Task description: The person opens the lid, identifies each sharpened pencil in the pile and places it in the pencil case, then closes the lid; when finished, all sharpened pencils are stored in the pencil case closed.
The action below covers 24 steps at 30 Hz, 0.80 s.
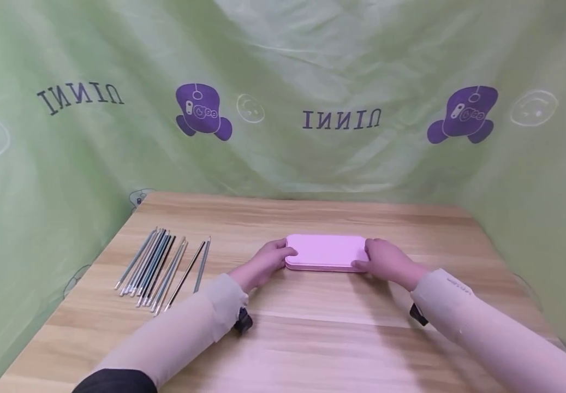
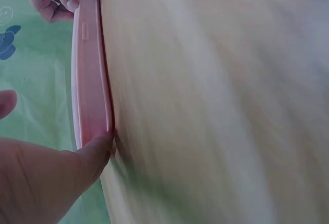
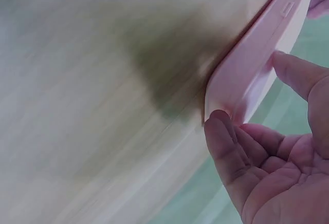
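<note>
A pink pencil case [image 1: 327, 251] lies lengthwise on the wooden table with its lid down. My left hand [image 1: 265, 262] holds its left end, the thumb near the lid's edge. In the left wrist view, a finger touches the lower corner of the case [image 2: 92, 80]. At the opposite end, my right hand [image 1: 388, 262] grips the case, thumb at the front edge and the other fingers round the side. The right wrist view shows the thumb and fingertips at the corner of the case [image 3: 247, 64]. A small raised catch marks its long front side.
Several pencils [image 1: 152, 267] lie side by side at the table's left, mostly dark, grey or wood-coloured, white ends toward me. One pencil [image 1: 202, 265] lies slightly apart, near my left forearm. A green printed curtain [image 1: 283, 158] hangs behind and beside the table [image 1: 312, 349].
</note>
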Each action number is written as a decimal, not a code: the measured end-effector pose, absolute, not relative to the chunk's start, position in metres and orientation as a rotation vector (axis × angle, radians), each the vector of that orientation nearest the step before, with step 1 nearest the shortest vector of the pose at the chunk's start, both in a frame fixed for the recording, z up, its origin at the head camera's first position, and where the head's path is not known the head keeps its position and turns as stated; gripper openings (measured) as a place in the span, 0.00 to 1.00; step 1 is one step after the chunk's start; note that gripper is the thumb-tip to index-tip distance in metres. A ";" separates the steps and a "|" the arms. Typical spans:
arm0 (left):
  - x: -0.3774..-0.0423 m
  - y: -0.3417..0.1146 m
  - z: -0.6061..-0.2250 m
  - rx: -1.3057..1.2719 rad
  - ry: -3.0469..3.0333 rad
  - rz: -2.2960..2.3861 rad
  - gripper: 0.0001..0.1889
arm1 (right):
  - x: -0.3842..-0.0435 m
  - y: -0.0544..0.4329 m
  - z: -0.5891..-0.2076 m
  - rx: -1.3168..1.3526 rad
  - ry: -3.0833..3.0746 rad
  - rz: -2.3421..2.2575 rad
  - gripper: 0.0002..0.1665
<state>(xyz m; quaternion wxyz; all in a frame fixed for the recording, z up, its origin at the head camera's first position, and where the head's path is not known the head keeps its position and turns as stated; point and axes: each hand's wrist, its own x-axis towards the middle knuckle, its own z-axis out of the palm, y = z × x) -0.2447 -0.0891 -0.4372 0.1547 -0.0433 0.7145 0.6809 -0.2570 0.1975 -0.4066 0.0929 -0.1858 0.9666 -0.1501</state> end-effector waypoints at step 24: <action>-0.256 -0.132 -0.442 0.264 2.470 1.441 0.57 | -0.246 0.161 -0.422 -1.209 2.884 -0.189 0.33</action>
